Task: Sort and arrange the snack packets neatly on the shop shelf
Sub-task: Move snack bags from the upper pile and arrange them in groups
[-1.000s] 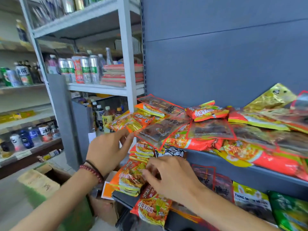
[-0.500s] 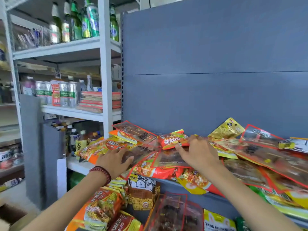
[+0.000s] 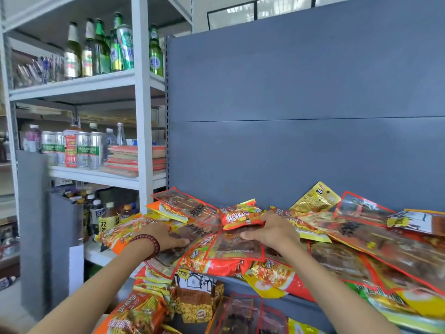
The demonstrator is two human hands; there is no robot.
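Shelving of grey metal fills our view: a grey shelf (image 3: 297, 307) backed by a plain grey panel (image 3: 289, 104), and to its left a white rack (image 3: 142, 116) stocked with drinks.

On the grey shelf the snack packets (image 3: 349, 249) lie in a loose, overlapping heap of orange, red, yellow and dark clear packs, some hanging over the front lip. One gold packet (image 3: 315, 198) leans upright against the panel. More packets (image 3: 197, 297) stand crowded on the shelf below.

Our left hand (image 3: 166, 237), with a dark bead bracelet (image 3: 150, 244) at the wrist, lies flat and palm down on a dark red-edged packet (image 3: 192, 231) at the heap's left end, gripping nothing. Our right hand (image 3: 272, 230) is spread over the middle of the heap, thumb stretched along another dark packet (image 3: 231, 247), fingertips touching a red noodle packet (image 3: 240, 216).

On the rack's upper board we count five green bottles (image 3: 101, 47) and one tall green can (image 3: 125, 47). The board beneath carries about four silver cans (image 3: 83, 150), one red-labelled bottle (image 3: 71, 147) and one stack of flat red boxes (image 3: 134, 160).
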